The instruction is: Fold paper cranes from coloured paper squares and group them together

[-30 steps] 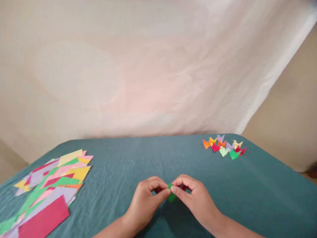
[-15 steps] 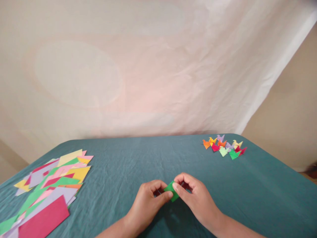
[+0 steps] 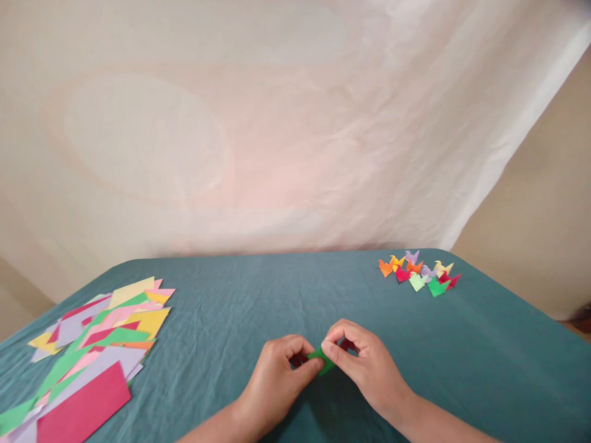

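A small folded piece of green paper [image 3: 327, 365] is pinched between both hands, low in the middle of the head view. My left hand [image 3: 282, 375] grips its left side, with the thumb on the near face. My right hand [image 3: 364, 363] pinches its upper right edge between thumb and forefinger. Fingers cover much of the paper, so its full folded shape is hidden. Dark cloth lies just below both hands.
A spread pile of coloured paper sheets [image 3: 83, 403] lies at the left on the green tablecloth [image 3: 231, 307]. Several small folded paper birds [image 3: 418, 282] stand in a cluster at the back right. A pale cloth [image 3: 286, 154] hangs behind the table.
The green paper shows less of its face now, as its upper part has tipped or folded over. My right hand has shifted very slightly; my left hand keeps its grip.
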Available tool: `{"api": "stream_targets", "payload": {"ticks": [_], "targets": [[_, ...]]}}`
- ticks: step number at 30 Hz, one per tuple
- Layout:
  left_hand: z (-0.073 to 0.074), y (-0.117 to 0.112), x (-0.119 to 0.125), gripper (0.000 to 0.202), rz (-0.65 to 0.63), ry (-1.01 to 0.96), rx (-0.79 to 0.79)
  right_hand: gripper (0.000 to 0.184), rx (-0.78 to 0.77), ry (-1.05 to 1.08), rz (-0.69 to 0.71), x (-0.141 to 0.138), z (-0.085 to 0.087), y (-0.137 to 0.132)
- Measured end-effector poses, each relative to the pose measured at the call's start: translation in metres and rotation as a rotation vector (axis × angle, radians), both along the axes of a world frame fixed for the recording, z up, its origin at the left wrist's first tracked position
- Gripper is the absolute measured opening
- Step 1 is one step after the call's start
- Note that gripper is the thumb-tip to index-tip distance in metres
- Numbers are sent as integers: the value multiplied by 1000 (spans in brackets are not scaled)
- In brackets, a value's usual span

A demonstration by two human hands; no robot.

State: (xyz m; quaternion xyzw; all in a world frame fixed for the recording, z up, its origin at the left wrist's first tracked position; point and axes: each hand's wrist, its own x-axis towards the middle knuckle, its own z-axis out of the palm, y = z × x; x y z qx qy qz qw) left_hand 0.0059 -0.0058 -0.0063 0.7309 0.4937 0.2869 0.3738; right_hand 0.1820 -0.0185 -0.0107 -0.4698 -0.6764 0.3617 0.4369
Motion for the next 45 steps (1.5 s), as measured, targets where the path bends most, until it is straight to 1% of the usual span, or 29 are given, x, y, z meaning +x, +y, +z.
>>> {"api": "stream_targets", "payload": {"ticks": [5,9,14,19,21,25,28,31,34,38,42,45], "targets": [[-2,3,-3,27,7,-117,-129,25,-102,44,-51,1,-4,3],[-4,6,-7,31,19,-217,-111,22,-166,28,-17,-1,-2,3],[-5,7,-7,31,57,-215,-65,16,-162,-42,9,-4,2,1],[-11,12,-8,24,-3,-224,-209,18,-167,-21,-47,-4,1,2],[-13,14,-9,22,-2,-236,-246,16,-164,-16,-33,-3,-2,3],[-11,11,-7,20,-1,-212,-235,15,-141,-75,29,-3,-8,4],[-8,9,-5,21,-13,-193,-255,18,-121,-134,24,-5,-7,4],[-7,9,-4,22,-13,-221,-281,18,-95,-161,7,-5,-4,4],[-8,12,-6,22,-9,-277,-311,19,-112,-148,0,-4,-4,5],[-9,17,-10,23,-22,-331,-351,19,-160,-97,33,-2,-7,7],[-12,20,-13,25,-36,-334,-350,20,-184,-61,70,0,-10,8],[-13,20,-14,24,-34,-308,-353,19,-185,-81,73,0,-12,8]]}}
